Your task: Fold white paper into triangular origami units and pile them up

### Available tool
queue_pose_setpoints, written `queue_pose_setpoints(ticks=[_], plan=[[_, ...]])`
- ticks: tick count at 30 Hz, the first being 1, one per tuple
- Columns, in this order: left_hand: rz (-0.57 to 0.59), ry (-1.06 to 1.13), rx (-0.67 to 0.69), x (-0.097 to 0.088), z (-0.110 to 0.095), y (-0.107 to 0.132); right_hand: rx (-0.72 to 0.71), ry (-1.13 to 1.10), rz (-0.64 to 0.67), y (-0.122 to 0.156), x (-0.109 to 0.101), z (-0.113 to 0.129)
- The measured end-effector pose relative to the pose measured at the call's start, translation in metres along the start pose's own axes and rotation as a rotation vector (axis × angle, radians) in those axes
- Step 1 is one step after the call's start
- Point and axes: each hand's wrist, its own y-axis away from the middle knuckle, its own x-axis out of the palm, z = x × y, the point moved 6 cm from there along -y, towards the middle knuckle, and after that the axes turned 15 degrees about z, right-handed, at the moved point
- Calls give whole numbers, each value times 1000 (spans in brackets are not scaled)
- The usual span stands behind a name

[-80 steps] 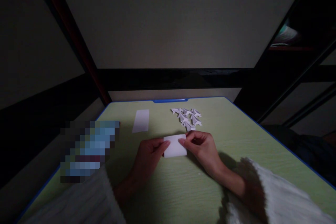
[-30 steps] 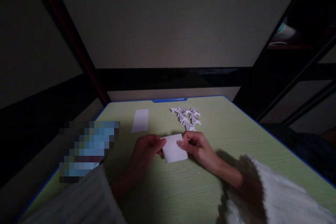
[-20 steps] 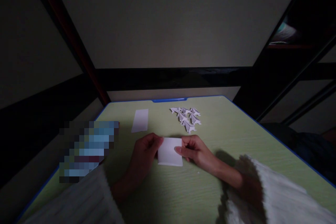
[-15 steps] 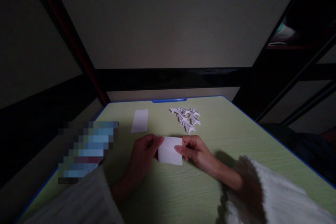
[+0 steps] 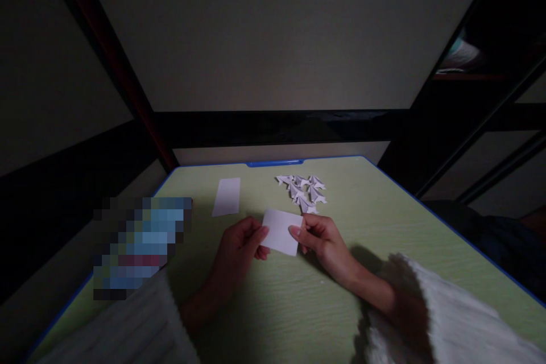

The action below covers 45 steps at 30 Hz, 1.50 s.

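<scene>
A small white paper rectangle (image 5: 280,231) is held just above the green table (image 5: 384,222), tilted slightly. My left hand (image 5: 239,250) pinches its left edge between thumb and fingers. My right hand (image 5: 321,242) pinches its right edge the same way. Both wrists come out of white knitted sleeves at the bottom of the view. Just behind the held paper lies a cluster of several small folded white paper pieces (image 5: 303,190).
A flat white paper slip (image 5: 227,197) lies on the table at the back left. A blurred-out blue object (image 5: 140,244) sits at the table's left edge. The table has a blue rim; dark frame bars and a wall stand behind it.
Over the last second both hands turned the paper between them, lowered it towards me, then lifted it back up and tilted it. The hands kept their grip throughout.
</scene>
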Motion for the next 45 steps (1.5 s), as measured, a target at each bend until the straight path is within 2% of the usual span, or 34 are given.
queue_pose_setpoints(ticks=[9,13,15,19,21,24,27,33,37,41,45], plan=[[-10,-181,-30,-1,2,4,-14,25,-1,-1,0,0],[51,-203,-14,2,2,4,20,-8,10,-2,-2,-3],[86,-205,12,3,0,3,51,-13,71,-3,0,-4],[79,-132,79,0,-2,3,110,25,288,-3,12,-2],[126,-111,81,2,0,2,107,41,283,-3,13,0],[271,-140,46,12,6,4,116,24,237,-1,13,-1],[387,-190,19,22,7,8,108,42,280,1,18,-1],[425,-346,84,26,-5,11,39,253,386,4,25,2],[418,-322,80,25,-4,9,30,204,302,4,20,4],[415,-173,35,25,1,7,76,-14,165,4,15,1],[359,-120,67,22,2,5,48,-183,8,5,4,0]])
